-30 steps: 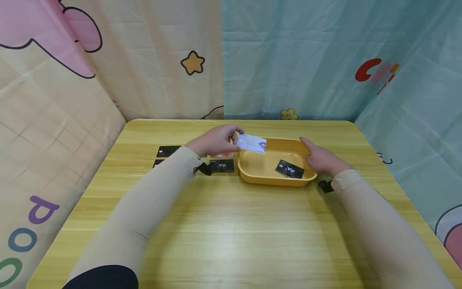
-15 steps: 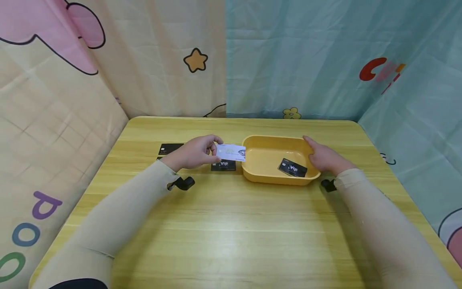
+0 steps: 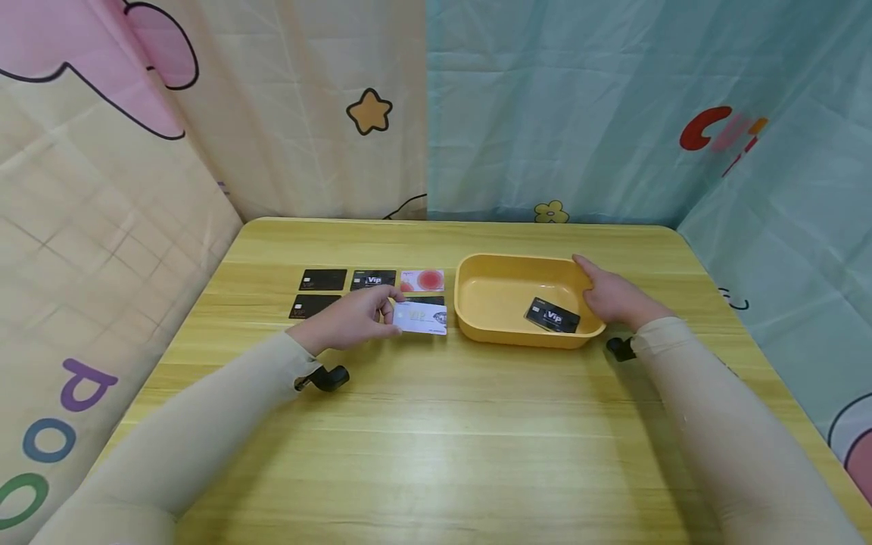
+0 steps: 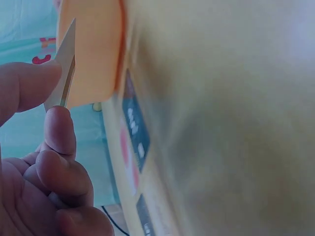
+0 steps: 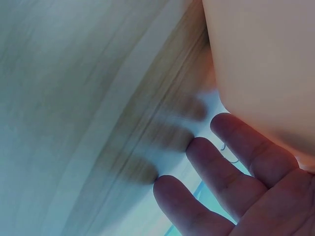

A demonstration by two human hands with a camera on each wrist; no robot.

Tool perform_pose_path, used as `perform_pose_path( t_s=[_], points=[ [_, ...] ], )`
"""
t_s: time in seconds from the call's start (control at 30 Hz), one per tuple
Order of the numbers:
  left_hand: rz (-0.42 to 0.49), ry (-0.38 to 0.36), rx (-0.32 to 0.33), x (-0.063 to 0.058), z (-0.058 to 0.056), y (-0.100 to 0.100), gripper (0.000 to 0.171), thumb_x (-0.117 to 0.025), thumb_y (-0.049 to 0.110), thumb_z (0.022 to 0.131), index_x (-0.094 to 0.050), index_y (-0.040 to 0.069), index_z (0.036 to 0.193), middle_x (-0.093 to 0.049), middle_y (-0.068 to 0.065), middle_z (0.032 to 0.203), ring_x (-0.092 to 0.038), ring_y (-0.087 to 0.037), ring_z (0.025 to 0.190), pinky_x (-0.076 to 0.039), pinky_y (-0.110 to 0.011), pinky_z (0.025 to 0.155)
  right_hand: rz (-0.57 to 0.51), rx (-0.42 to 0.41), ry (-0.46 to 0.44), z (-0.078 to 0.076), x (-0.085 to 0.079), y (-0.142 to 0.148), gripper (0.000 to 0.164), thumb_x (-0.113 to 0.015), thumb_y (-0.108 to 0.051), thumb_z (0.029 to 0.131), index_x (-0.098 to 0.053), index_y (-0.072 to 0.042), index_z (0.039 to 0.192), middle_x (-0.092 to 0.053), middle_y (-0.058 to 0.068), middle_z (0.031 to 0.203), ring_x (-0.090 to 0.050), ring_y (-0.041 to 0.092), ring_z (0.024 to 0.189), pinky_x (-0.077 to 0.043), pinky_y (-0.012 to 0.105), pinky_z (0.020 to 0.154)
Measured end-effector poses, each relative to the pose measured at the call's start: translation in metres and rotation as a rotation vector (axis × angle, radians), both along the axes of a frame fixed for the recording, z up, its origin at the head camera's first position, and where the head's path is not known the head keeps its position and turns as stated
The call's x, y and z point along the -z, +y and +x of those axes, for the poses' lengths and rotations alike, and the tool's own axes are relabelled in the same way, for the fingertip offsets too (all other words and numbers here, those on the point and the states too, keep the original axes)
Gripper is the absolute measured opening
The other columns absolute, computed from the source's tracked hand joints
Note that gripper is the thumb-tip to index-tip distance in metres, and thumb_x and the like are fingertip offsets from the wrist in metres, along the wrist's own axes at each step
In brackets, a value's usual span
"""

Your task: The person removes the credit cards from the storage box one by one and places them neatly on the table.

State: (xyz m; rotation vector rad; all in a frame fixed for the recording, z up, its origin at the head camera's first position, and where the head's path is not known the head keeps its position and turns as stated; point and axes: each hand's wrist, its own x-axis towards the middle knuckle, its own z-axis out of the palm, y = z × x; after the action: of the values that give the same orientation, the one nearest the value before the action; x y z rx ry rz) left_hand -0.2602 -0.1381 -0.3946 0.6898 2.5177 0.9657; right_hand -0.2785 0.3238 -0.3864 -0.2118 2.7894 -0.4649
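My left hand pinches a white VIP card by its left edge between thumb and fingers. The card overlaps a black card in the head view; from the left wrist the white card appears nearly edge-on, above the table. My right hand holds the right wall of a yellow plastic tray, with several fingers outside it. Inside the tray lies a black Vip card, overlapping another card beneath.
Left of the tray, cards lie in two rows: a black card, a black Vip card and a white card with red circles behind, another black card in front. Curtains hang beyond the wooden table.
My left hand has carried the white card leftward and toward me, from over the tray's left edge to the front row of cards. My right hand stays at the tray.
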Motion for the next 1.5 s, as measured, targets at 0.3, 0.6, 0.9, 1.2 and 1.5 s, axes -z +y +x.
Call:
perform_pose_path(
  t_s=[0.3, 0.6, 0.9, 1.2, 1.5],
  points=[
    [-0.040, 0.007, 0.033, 0.018, 0.007, 0.002, 0.050, -0.082, 0.020, 0.091, -0.057, 0.004, 0.131, -0.063, 0.000, 0.088, -0.053, -0.013, 0.069, -0.043, -0.028, 0.068, 0.008, -0.012, 0.010, -0.001, 0.002, 0.002, 0.071, -0.038, -0.005, 0.104, -0.006, -0.001, 0.167, -0.048, 0.042, 0.148, -0.065, 0.032, 0.083, -0.052, 0.049, 0.086],
    [-0.095, 0.005, 0.042, 0.024, 0.012, 0.006, 0.049, -0.082, 0.023, 0.090, -0.058, 0.005, 0.129, -0.064, 0.002, 0.085, -0.057, -0.014, 0.074, -0.046, -0.031, 0.076, 0.004, -0.011, 0.010, -0.001, 0.001, 0.001, 0.071, -0.039, -0.006, 0.105, -0.006, -0.001, 0.168, -0.049, 0.042, 0.146, -0.065, 0.030, 0.080, -0.052, 0.047, 0.083],
    [-0.136, -0.031, 0.032, 0.030, 0.015, 0.005, 0.048, -0.083, 0.026, 0.091, -0.059, 0.007, 0.128, -0.063, 0.001, 0.082, -0.056, -0.015, 0.075, -0.044, -0.031, 0.072, 0.016, -0.003, -0.004, 0.000, 0.001, 0.000, 0.070, -0.038, -0.008, 0.106, -0.006, -0.003, 0.168, -0.046, 0.041, 0.149, -0.066, 0.030, 0.083, -0.053, 0.047, 0.085],
    [-0.132, -0.038, 0.031, 0.028, 0.017, 0.007, 0.048, -0.085, 0.025, 0.089, -0.059, 0.007, 0.126, -0.060, 0.001, 0.081, -0.054, -0.014, 0.073, -0.042, -0.031, 0.072, -0.010, -0.009, -0.004, -0.001, 0.003, 0.002, 0.070, -0.037, -0.008, 0.106, -0.005, -0.003, 0.168, -0.044, 0.042, 0.151, -0.060, 0.024, 0.065, -0.052, 0.040, 0.071],
    [-0.128, -0.049, 0.021, 0.026, 0.018, 0.007, 0.051, -0.086, 0.025, 0.088, -0.058, 0.006, 0.126, -0.059, 0.000, 0.081, -0.053, -0.015, 0.071, -0.040, -0.031, 0.069, -0.012, 0.000, -0.003, 0.001, 0.001, 0.001, 0.070, -0.038, -0.008, 0.106, -0.006, -0.003, 0.168, -0.041, 0.042, 0.153, -0.064, 0.026, 0.074, -0.053, 0.041, 0.075]
  ],
)
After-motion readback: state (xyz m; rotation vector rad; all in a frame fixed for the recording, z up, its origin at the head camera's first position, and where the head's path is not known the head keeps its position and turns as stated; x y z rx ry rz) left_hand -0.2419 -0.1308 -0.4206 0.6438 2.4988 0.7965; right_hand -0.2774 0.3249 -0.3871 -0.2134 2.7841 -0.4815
